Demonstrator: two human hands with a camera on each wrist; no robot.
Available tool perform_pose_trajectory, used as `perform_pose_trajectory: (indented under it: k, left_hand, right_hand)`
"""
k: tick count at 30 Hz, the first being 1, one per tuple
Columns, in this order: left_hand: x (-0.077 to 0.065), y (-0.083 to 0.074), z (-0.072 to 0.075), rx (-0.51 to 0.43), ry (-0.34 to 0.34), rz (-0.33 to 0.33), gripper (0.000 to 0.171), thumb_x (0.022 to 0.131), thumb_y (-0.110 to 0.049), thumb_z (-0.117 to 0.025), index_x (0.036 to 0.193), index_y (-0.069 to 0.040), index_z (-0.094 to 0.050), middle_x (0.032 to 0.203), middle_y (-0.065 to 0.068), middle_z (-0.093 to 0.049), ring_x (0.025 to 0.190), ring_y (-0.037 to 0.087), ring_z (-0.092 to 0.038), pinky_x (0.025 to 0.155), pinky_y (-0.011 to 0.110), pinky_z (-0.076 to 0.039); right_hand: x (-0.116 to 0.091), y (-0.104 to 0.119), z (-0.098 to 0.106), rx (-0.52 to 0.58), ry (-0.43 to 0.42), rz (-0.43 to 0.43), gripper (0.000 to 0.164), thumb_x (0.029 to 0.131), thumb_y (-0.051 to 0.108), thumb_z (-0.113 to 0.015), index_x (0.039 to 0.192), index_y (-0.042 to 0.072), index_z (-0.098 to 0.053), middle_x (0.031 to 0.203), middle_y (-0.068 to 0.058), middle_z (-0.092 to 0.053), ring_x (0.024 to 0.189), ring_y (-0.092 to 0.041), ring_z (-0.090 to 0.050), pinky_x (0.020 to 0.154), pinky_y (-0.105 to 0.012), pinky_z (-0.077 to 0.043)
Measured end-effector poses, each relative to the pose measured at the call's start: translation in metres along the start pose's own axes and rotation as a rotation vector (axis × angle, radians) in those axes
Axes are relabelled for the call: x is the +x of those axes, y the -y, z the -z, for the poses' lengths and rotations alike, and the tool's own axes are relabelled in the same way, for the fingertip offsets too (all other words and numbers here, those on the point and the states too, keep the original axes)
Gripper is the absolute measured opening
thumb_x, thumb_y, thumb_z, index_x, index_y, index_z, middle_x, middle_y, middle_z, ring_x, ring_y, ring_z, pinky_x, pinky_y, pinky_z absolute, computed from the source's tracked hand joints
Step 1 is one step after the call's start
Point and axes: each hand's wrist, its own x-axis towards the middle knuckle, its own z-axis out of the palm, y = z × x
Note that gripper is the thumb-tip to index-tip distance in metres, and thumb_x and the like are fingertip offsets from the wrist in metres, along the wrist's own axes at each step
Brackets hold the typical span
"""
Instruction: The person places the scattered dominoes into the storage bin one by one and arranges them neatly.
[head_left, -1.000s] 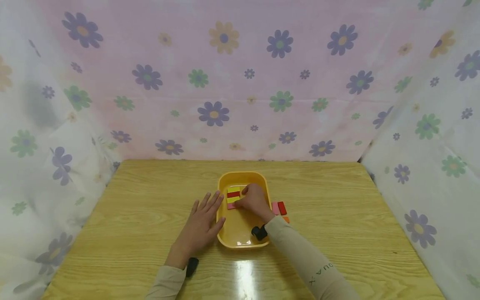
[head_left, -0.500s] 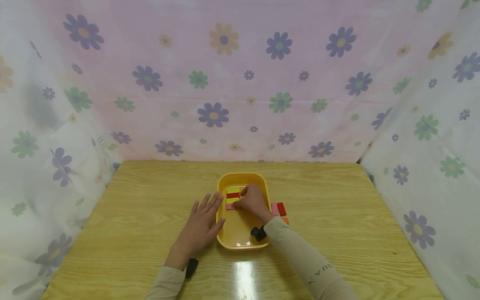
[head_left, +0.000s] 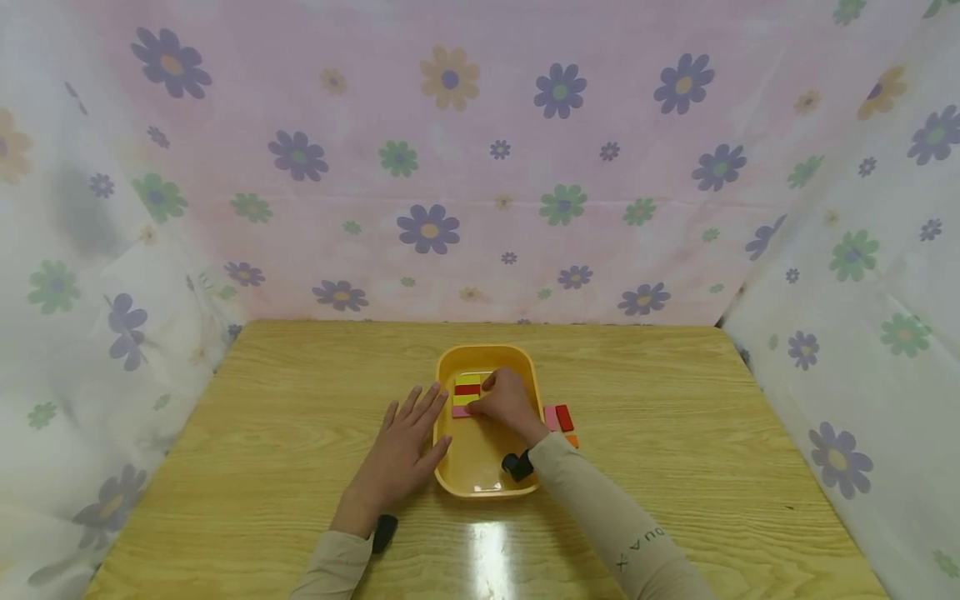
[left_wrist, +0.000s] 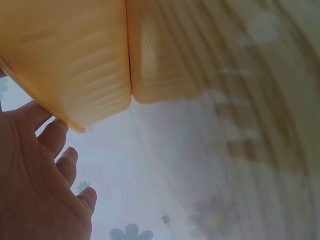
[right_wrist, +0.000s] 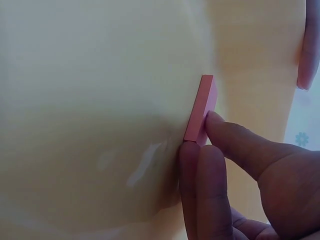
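Note:
A yellow plastic tray (head_left: 471,458) stands on the table, and inside it lies a row of small flat blocks. From the far end come a yellow block (head_left: 468,379), a red block (head_left: 467,390), another yellow block (head_left: 462,400) and a pink block (head_left: 460,412). My right hand (head_left: 507,402) reaches into the tray, thumb and fingers curled at the pink block. In the right wrist view the thumb touches the pink block (right_wrist: 201,107) and fingertips meet its near end. My left hand (head_left: 401,446) lies with straight fingers against the tray's left rim.
Right of the tray, partly behind my right forearm, lie a pink block (head_left: 552,417), a red block (head_left: 565,417) and an orange block (head_left: 573,440). A wood-grain table (head_left: 675,433) spreads around, with a flowered cloth (head_left: 480,183) hung behind and at both sides.

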Motion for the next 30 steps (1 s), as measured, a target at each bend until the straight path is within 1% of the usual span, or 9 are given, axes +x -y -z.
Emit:
perform_pose_trajectory:
  k: [3,5,10,13,16,19,23,25,30]
  left_hand:
    - [0.001,0.000,-0.001,0.003,-0.001,-0.008,0.064,0.104,-0.041,-0.054,0.159,-0.013,-0.036,0.167,0.003,-0.028,0.155,0.036,-0.021,0.121,0.066,-0.017]
    - [0.001,0.000,-0.001,0.002,0.002,-0.010,0.065,0.104,-0.041,-0.054,0.159,-0.013,-0.036,0.167,0.004,-0.028,0.155,0.036,-0.021,0.121,0.066,-0.017]
    - [0.001,-0.001,-0.002,0.007,0.008,-0.011,0.064,0.104,-0.040,-0.055,0.159,-0.012,-0.036,0.167,0.006,-0.030,0.155,0.037,-0.021,0.121,0.067,-0.017]
    - [0.001,-0.001,-0.001,0.013,0.005,-0.010,0.064,0.104,-0.039,-0.056,0.159,-0.013,-0.037,0.167,0.006,-0.030,0.155,0.037,-0.022,0.120,0.067,-0.018]
    - [0.001,-0.001,-0.001,0.014,-0.003,-0.010,0.065,0.103,-0.038,-0.057,0.159,-0.012,-0.037,0.167,0.006,-0.030,0.155,0.037,-0.022,0.120,0.067,-0.018]
    - [0.000,-0.001,-0.001,0.000,-0.004,-0.011,0.064,0.103,-0.038,-0.057,0.159,-0.011,-0.037,0.167,0.006,-0.029,0.155,0.037,-0.021,0.121,0.067,-0.016]
    - [0.000,-0.001,-0.002,-0.014,-0.004,-0.014,0.064,0.104,-0.038,-0.056,0.159,-0.011,-0.037,0.167,0.005,-0.028,0.155,0.037,-0.021,0.121,0.067,-0.015]
    - [0.000,-0.001,-0.002,-0.010,-0.008,-0.016,0.065,0.103,-0.038,-0.056,0.159,-0.011,-0.036,0.167,0.006,-0.027,0.155,0.038,-0.021,0.121,0.067,-0.015]
    - [0.000,0.000,-0.003,-0.011,-0.018,-0.020,0.065,0.103,-0.037,-0.056,0.159,-0.010,-0.036,0.167,0.007,-0.028,0.155,0.038,-0.022,0.121,0.067,-0.015]
  right_hand:
    - [0.000,-0.001,0.002,0.000,-0.002,0.003,0.048,0.073,0.019,-0.093,0.104,-0.007,-0.066,0.095,-0.014,-0.066,0.080,-0.022,-0.060,0.075,-0.036,-0.057]
    - [-0.001,-0.001,0.004,0.003,0.008,0.000,0.048,0.073,0.018,-0.093,0.104,-0.008,-0.067,0.088,-0.014,-0.069,0.077,-0.021,-0.061,0.073,-0.034,-0.057]
    - [-0.009,0.008,0.014,0.033,0.097,-0.040,0.047,0.078,0.014,-0.089,0.112,-0.010,-0.066,0.071,-0.010,-0.071,0.066,-0.021,-0.068,0.067,-0.030,-0.058]
    - [-0.017,0.020,0.027,0.097,0.145,-0.053,0.046,0.082,0.012,-0.085,0.117,-0.009,-0.064,0.076,-0.012,-0.073,0.070,-0.028,-0.074,0.069,-0.034,-0.062]
    - [-0.025,0.028,0.042,0.195,0.150,-0.007,0.044,0.087,0.010,-0.080,0.122,-0.011,-0.061,0.091,-0.017,-0.071,0.079,-0.037,-0.075,0.072,-0.042,-0.063]
    - [-0.030,0.029,0.054,0.289,0.109,0.067,0.042,0.092,0.010,-0.075,0.126,-0.010,-0.061,0.104,-0.019,-0.066,0.083,-0.037,-0.074,0.074,-0.046,-0.063]
    - [-0.036,0.025,0.070,0.387,0.029,0.146,0.035,0.098,0.010,-0.068,0.128,-0.006,-0.062,0.110,-0.020,-0.062,0.081,-0.027,-0.071,0.077,-0.050,-0.062]
    - [-0.040,0.021,0.078,0.405,-0.016,0.185,0.033,0.099,0.011,-0.067,0.128,-0.004,-0.063,0.110,-0.021,-0.063,0.079,-0.021,-0.070,0.075,-0.045,-0.063]
    - [-0.046,0.001,0.092,0.432,-0.136,0.230,0.028,0.102,0.014,-0.064,0.124,-0.003,-0.066,0.110,-0.023,-0.065,0.083,-0.031,-0.070,0.068,-0.028,-0.062]
